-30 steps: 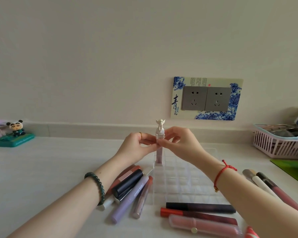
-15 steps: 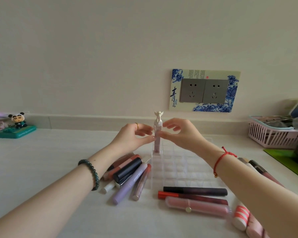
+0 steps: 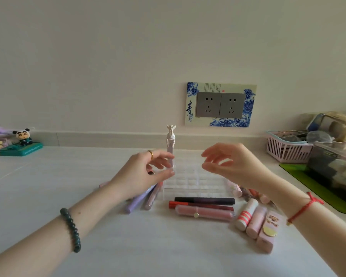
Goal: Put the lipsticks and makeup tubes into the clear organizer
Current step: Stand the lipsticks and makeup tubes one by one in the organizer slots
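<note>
A pale pink tube with a white figurine cap [image 3: 170,145] stands upright in the far left corner cell of the clear organizer [image 3: 194,181]. My left hand [image 3: 146,172] hovers just left of it, fingers apart, holding nothing. My right hand [image 3: 231,163] is open above the organizer's right side, away from the tube. Purple and pink tubes [image 3: 142,198] lie left of the organizer, partly under my left hand. Black, red and pink tubes [image 3: 204,206] lie in front of it. Striped and pink lipsticks [image 3: 254,218] lie at the front right.
A pink basket [image 3: 284,148] and a clear box on a green mat [image 3: 316,186] stand at the right. A panda figure on a green case [image 3: 21,145] sits at the far left by the wall. A double wall socket [image 3: 220,104] is behind.
Both hands let go of the figurine tube, which now stands alone in the organizer. My right hand drew back to the right and my left hand lowered.
</note>
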`<state>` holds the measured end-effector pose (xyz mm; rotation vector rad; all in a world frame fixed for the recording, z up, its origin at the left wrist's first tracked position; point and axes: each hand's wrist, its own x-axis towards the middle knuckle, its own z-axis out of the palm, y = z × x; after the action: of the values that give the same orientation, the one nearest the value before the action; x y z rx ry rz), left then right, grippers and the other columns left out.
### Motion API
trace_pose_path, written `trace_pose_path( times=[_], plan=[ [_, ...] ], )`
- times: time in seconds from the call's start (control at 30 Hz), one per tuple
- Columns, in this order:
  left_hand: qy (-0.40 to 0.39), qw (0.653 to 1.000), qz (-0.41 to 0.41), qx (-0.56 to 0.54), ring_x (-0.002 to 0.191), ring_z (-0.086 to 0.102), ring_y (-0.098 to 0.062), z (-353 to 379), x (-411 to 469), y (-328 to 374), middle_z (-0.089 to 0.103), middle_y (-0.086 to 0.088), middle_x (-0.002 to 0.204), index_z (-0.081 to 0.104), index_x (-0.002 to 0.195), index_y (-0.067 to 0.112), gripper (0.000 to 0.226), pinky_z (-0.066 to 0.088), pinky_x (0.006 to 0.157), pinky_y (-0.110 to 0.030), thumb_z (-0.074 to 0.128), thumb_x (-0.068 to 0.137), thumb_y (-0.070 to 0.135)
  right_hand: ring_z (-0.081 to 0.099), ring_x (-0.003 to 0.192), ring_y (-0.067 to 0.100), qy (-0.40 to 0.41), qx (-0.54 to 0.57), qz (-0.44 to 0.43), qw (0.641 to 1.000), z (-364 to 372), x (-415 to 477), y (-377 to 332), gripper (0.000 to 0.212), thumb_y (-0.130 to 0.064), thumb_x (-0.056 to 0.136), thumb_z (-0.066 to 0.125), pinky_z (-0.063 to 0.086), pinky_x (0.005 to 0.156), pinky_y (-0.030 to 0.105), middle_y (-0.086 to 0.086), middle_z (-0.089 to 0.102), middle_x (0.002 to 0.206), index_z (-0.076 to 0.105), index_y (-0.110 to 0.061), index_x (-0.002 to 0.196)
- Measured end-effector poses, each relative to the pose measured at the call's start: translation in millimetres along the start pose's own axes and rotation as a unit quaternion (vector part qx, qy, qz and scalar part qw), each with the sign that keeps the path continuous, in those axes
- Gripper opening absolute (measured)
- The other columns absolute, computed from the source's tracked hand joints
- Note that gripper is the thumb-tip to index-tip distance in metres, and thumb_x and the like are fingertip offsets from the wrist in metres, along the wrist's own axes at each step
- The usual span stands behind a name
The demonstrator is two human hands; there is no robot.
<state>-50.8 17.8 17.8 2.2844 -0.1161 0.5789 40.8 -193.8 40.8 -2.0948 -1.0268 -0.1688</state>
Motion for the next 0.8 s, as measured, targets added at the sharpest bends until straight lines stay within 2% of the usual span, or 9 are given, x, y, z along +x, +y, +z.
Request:
trace_pose_path(
  times=[0.1,0.17,0.33,0.47,0.53,0.63,0.73,0.8],
  plan=[
    [-0.026,0.999,0.001,0.03,0.089,0.061,0.001,14.9,-14.0,1.7,0.068,0.018,0.087,0.062,0.094,0.041,0.021,0.046,0.085,-0.016,0.07,0.077,0.03,0.061,0.074,-0.003,-0.042,-0.026,0.004,0.999,7.9,-20.2,3.7,0.014,-0.024,0.078,0.069,0.051,0.07,0.012,-0.011,0.067,0.08,0.063,-0.032,0.088],
    [-0.038,0.997,0.009,0.074,0.09,0.059,0.002,21.8,-20.7,1.1,0.065,0.022,0.087,0.062,0.093,0.041,0.018,0.043,0.084,-0.013,0.068,0.079,0.031,0.061,0.075,0.0,-0.066,-0.059,0.005,0.996,13.4,-28.9,7.4,0.013,-0.023,0.079,0.068,0.05,0.071,0.012,-0.011,0.066,0.081,0.065,-0.027,0.092],
    [-0.068,0.986,0.02,0.152,0.096,0.056,0.003,31.7,-31.4,-6.0,0.064,0.023,0.097,0.065,0.102,0.035,0.019,0.042,0.089,-0.016,0.062,0.084,0.03,0.06,0.075,0.005,-0.087,-0.12,-0.006,0.989,22.7,-38.6,13.6,0.014,-0.021,0.083,0.063,0.046,0.074,0.01,-0.016,0.059,0.075,0.067,-0.024,0.097],
    [-0.077,0.98,0.053,0.177,0.105,0.045,0.012,35.5,-34.0,-10.5,0.061,0.02,0.101,0.065,0.108,0.028,0.022,0.029,0.087,-0.002,0.056,0.088,0.024,0.057,0.081,0.007,-0.095,-0.149,0.0,0.984,29.0,-43.1,18.0,0.017,-0.024,0.086,0.058,0.045,0.08,0.018,-0.011,0.063,0.084,0.067,-0.026,0.101],
    [-0.076,0.98,0.053,0.178,0.114,0.039,0.012,37.2,-34.2,-13.9,0.062,0.017,0.109,0.064,0.11,0.029,0.023,0.025,0.091,-0.003,0.055,0.089,0.023,0.056,0.081,0.007,-0.096,-0.152,0.0,0.984,31.6,-43.0,20.7,0.019,-0.024,0.087,0.056,0.044,0.078,0.018,-0.013,0.061,0.081,0.067,-0.026,0.103],
    [-0.082,0.978,0.048,0.184,0.118,0.041,0.002,40.3,-33.5,-19.8,0.063,0.014,0.113,0.063,0.11,0.029,0.024,0.026,0.1,-0.008,0.056,0.088,0.023,0.048,0.072,0.0,-0.09,-0.159,-0.004,0.983,32.9,-42.5,23.5,0.02,-0.023,0.089,0.055,0.037,0.07,0.012,-0.018,0.053,0.074,0.067,-0.025,0.104],
    [-0.079,0.978,0.059,0.185,0.115,0.044,0.001,42.2,-33.0,-21.4,0.062,0.015,0.108,0.064,0.108,0.027,0.022,0.021,0.104,-0.009,0.056,0.088,0.021,0.049,0.079,0.003,-0.094,-0.161,0.001,0.982,32.8,-42.6,24.3,0.02,-0.022,0.09,0.054,0.038,0.074,0.014,-0.01,0.063,0.086,0.067,-0.024,0.105],
    [-0.08,0.977,0.067,0.185,0.108,0.047,0.003,42.7,-32.5,-21.3,0.062,0.013,0.107,0.064,0.108,0.025,0.022,0.019,0.112,-0.017,0.055,0.089,0.02,0.05,0.08,0.004,-0.096,-0.16,0.01,0.982,33.0,-42.3,24.5,0.02,-0.023,0.09,0.054,0.044,0.078,0.02,-0.011,0.061,0.085,0.067,-0.026,0.104]
  ],
)
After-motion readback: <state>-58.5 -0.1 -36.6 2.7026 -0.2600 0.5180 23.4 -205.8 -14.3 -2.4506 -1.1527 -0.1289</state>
